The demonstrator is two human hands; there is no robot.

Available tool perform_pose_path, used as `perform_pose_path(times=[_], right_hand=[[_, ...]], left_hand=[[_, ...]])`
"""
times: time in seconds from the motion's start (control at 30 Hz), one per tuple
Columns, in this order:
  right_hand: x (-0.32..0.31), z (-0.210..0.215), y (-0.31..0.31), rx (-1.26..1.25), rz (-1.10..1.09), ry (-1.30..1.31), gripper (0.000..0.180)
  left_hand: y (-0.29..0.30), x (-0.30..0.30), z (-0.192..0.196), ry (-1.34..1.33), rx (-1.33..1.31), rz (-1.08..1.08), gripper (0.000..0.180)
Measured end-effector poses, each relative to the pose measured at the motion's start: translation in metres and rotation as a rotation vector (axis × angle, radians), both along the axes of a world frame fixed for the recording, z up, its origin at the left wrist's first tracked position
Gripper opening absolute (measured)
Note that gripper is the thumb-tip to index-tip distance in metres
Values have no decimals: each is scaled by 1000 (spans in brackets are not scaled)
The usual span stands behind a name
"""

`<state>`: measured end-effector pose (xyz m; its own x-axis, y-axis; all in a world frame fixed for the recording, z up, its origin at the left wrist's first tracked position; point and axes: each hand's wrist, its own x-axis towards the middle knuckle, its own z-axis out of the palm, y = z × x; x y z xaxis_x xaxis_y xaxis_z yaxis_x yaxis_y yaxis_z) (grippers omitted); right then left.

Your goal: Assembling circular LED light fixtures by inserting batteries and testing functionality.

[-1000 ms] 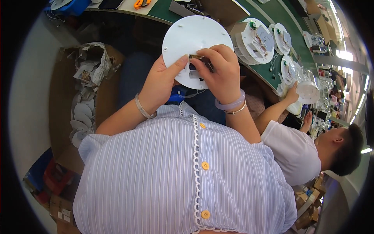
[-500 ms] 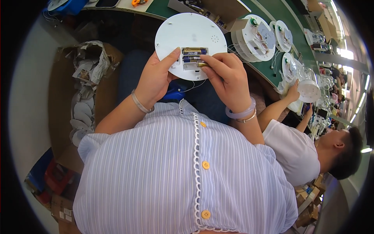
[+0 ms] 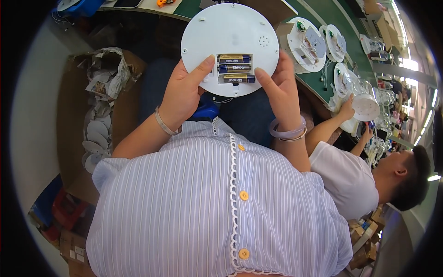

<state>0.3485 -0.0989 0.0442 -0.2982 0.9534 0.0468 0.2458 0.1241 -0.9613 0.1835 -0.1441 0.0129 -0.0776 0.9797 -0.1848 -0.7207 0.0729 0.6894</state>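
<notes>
A round white plastic disc-shaped device is held up before me, its back with screw holes and a small cluster of holes facing me. Three batteries with dark and gold wrappers lie side by side in its open compartment. My left hand grips the lower left rim, thumb on the face near the compartment. On the right, my right hand holds the rim, its thumb beside the lowest battery and its other fingers mostly hidden behind the disc. A thin wire hangs below the disc.
Stacked round white units with circuit parts stand on the green table at right. A co-worker there handles a white round piece. To my left is a cardboard box holding crumpled wrapping and white discs.
My right hand has moved from pressing the lowest battery to gripping the disc's right rim. The disc is tilted more fully toward me, and all three batteries now show.
</notes>
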Motion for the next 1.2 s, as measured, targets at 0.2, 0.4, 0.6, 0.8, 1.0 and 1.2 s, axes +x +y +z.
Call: perform_pose_path(times=[0.2, 0.4, 0.6, 0.8, 1.0, 1.2], right_hand=[[-7, -12, 3, -198, 65, 240, 55], [-10, -26, 6, -25, 54, 9, 50], [-24, -27, 4, 185, 49, -122, 56], [-24, -24, 12, 40, 336, 426, 86], [-45, -42, -11, -326, 778, 267, 29], [-14, -48, -21, -435, 710, 219, 16]], left_hand=[[-1, 4, -3, 63, 4, 26, 30], [2, 2, -7, 24, -40, 52, 27], [0, -9, -3, -75, -84, 81, 27], [7, -34, 17, -122, -6, 117, 29], [11, -34, 26, -237, 43, 97, 32], [12, -40, 30, -173, 114, 148, 33]])
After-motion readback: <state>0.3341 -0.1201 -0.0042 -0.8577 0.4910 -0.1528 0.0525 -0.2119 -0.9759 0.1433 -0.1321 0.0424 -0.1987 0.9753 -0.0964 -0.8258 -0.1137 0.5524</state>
